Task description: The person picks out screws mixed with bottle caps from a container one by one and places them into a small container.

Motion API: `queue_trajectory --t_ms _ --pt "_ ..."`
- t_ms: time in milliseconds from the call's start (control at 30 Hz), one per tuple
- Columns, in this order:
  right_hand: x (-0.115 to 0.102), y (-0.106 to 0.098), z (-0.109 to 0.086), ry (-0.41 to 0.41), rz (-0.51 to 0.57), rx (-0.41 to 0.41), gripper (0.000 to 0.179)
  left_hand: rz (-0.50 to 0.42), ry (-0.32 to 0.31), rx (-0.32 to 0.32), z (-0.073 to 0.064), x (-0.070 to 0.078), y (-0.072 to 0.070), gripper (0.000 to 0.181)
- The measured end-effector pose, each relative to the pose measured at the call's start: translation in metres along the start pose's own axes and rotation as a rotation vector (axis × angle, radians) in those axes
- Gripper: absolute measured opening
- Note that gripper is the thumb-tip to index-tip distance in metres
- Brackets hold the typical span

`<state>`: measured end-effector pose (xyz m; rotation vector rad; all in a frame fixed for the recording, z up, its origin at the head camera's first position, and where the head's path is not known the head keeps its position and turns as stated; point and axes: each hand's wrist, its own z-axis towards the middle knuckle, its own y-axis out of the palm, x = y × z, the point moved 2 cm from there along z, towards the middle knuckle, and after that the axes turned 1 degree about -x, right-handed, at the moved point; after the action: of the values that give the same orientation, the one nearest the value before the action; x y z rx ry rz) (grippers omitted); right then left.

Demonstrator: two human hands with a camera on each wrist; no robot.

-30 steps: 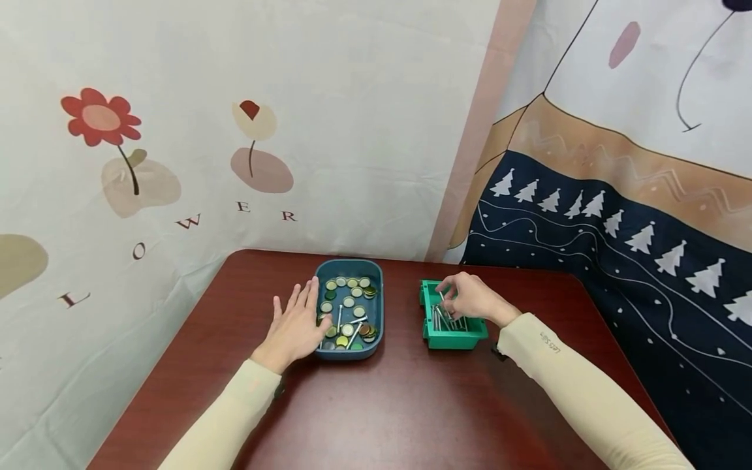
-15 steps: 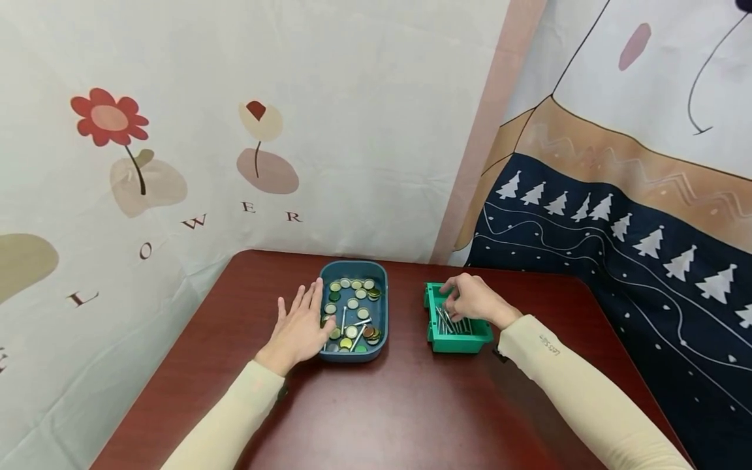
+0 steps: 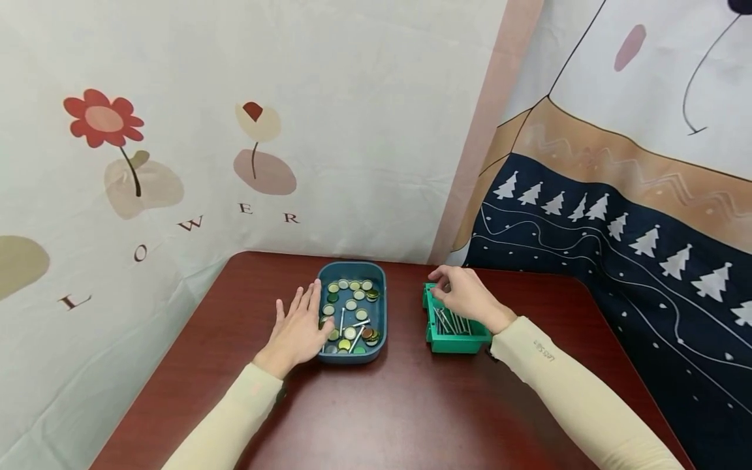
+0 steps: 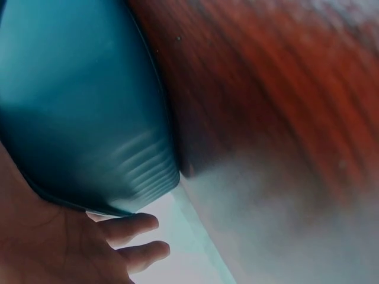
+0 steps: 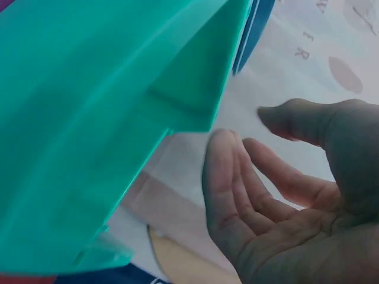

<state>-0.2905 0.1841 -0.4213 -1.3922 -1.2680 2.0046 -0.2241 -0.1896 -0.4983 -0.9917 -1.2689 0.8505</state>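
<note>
In the head view my left hand (image 3: 297, 329) lies along the left side of the blue tray (image 3: 383, 307), fingers straight and spread, touching its rim. Bottle caps (image 3: 350, 305) and a few screws (image 3: 357, 338) lie inside that tray. My right hand (image 3: 467, 294) hovers over the far part of the green bin (image 3: 455, 344), which holds several long metal screws (image 3: 451, 322). The right wrist view shows a gap between thumb (image 5: 296, 118) and bent fingers (image 5: 222, 177), with nothing between them, beside the bin's wall (image 5: 189, 89).
Both containers stand on a dark red-brown table (image 3: 376, 411), near its far edge. A pale printed cloth (image 3: 364, 130) hangs right behind it. At the right hangs a navy cloth with white trees (image 3: 587, 241).
My right hand has risen out of the green bin and shifted slightly left; its fingertips were down among the screws before. The left hand stays at the blue tray.
</note>
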Motion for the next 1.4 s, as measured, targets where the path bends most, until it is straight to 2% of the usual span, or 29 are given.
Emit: queue_trajectory --t_ms 200,400,700,900,1233,1400 --pt "-0.021 0.011 0.001 -0.092 -0.011 0.046 0.031 0.0 -0.002 -0.004 0.001 -0.001 0.0 0.094" --pt "-0.036 0.022 0.002 -0.166 -0.058 0.027 0.037 -0.004 -0.006 -0.015 0.0 -0.002 0.001 0.095" --pt "-0.06 0.04 0.011 -0.251 -0.161 -0.085 0.049 -0.006 -0.006 -0.001 -0.001 -0.003 0.001 0.094" --pt "-0.073 0.055 0.019 -0.321 -0.228 -0.145 0.048 -0.008 -0.002 0.007 -0.001 -0.003 0.001 0.094" --pt "-0.096 0.085 0.037 -0.497 -0.374 -0.265 0.052 -0.005 -0.004 -0.002 -0.001 -0.003 0.001 0.095" --pt "-0.105 0.102 0.05 -0.497 -0.47 -0.364 0.057 -0.007 -0.003 -0.006 -0.001 -0.003 0.001 0.095"
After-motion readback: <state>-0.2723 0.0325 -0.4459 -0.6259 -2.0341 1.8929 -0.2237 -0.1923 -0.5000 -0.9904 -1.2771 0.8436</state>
